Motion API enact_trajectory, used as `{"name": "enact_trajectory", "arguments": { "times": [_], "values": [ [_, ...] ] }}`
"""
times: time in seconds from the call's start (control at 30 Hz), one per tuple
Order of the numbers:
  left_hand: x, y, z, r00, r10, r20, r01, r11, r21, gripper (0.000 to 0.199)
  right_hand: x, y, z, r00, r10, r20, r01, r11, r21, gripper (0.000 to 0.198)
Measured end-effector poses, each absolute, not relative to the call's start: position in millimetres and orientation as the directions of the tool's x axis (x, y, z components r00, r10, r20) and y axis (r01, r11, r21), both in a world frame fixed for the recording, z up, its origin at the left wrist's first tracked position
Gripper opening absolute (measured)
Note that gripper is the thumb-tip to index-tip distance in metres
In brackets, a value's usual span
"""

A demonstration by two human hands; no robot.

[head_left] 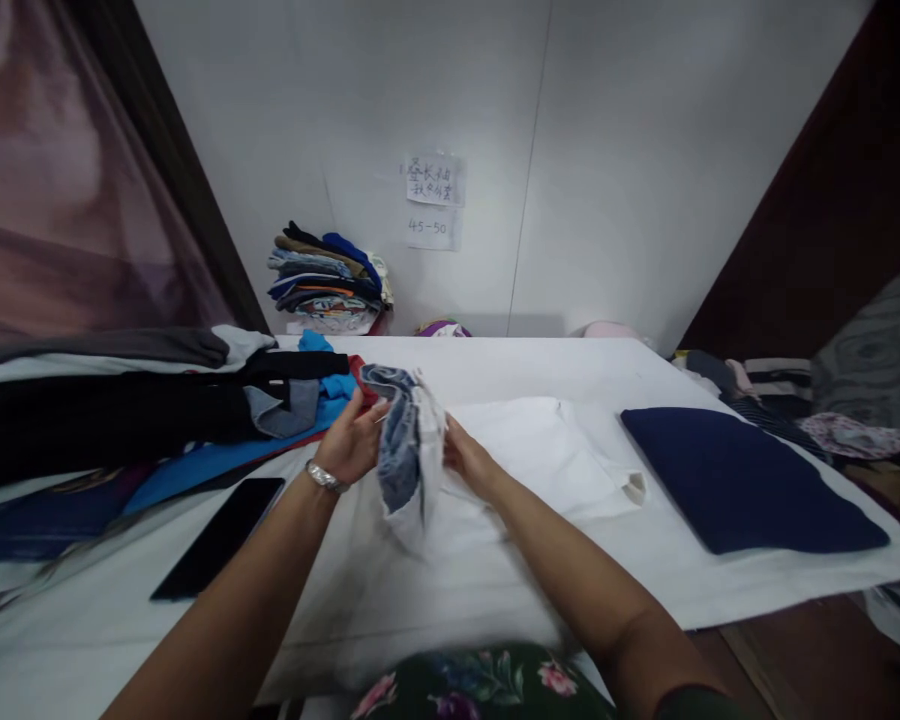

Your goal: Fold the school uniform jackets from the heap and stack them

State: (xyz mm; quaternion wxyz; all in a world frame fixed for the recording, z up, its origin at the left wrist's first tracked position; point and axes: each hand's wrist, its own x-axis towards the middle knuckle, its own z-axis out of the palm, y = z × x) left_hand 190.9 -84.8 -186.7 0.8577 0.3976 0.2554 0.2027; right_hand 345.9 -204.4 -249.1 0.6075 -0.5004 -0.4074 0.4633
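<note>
Upright between my hands, a folded-up part of a white and blue denim garment (401,455) is held over the table, its lower edge blurred by motion. My left hand (352,438), with a metal watch at the wrist, grips it from the left with thumb and fingertips against the denim. On the other side my right hand (471,458) pinches the white part; its fingertips are partly hidden behind the cloth. A white garment (532,445) lies spread just beyond my right hand, with a sleeve-like end toward the right. Whether it joins the held piece I cannot tell.
A dark phone (217,540) lies left of my forearm. Loose clothes (120,420) cover the table's left side. A folded navy garment (742,480) rests at the right edge. A folded stack (330,280) stands at the back by the wall, and more clothes (787,400) lie beyond the right edge.
</note>
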Motion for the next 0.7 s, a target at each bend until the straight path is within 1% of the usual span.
{"name": "enact_trajectory", "arguments": {
  "times": [0.07,0.1,0.17,0.23,0.3,0.4,0.5,0.6,0.7],
  "values": [
    [214.2,-96.0,-178.5,0.808,0.529,-0.259,-0.091,0.546,0.833,0.061,346.9,-204.4,-243.5,0.179,0.983,0.044,-0.334,0.103,-0.937,0.072],
    [226.1,-102.3,-174.5,0.811,0.528,-0.252,-0.064,0.509,0.858,0.060,349.9,-206.9,-241.1,0.184,0.981,0.056,-0.375,0.123,-0.919,0.074],
    [249.4,-115.2,-167.0,0.818,0.525,-0.234,-0.023,0.437,0.899,0.058,360.7,-217.1,-236.4,0.247,0.967,0.069,-0.377,0.162,-0.912,0.076],
    [271.5,-127.7,-160.1,0.844,0.491,-0.215,0.008,0.389,0.921,0.056,375.4,-232.5,-232.0,0.329,0.941,0.083,-0.303,0.189,-0.934,0.080],
    [292.4,-139.9,-153.9,0.873,0.448,-0.193,0.023,0.356,0.934,0.053,391.5,-249.8,-228.5,0.406,0.907,0.108,-0.181,0.196,-0.964,0.082],
    [322.6,-159.0,-147.4,0.912,0.381,-0.153,0.019,0.332,0.943,0.051,416.6,-273.5,-224.9,0.488,0.860,0.147,0.008,0.164,-0.986,0.078],
    [351.6,-178.2,-147.2,0.933,0.335,-0.134,0.014,0.337,0.941,0.052,441.5,-293.4,-222.1,0.522,0.833,0.182,0.157,0.116,-0.981,0.074],
    [379.1,-193.9,-157.4,0.934,0.322,-0.154,0.029,0.362,0.932,0.055,461.6,-310.4,-222.7,0.516,0.828,0.221,0.209,0.128,-0.970,0.077],
    [402.7,-204.7,-177.5,0.933,0.314,-0.177,0.024,0.434,0.900,0.062,474.5,-323.7,-231.6,0.526,0.829,0.191,0.160,0.124,-0.979,0.079]
  ]
}}
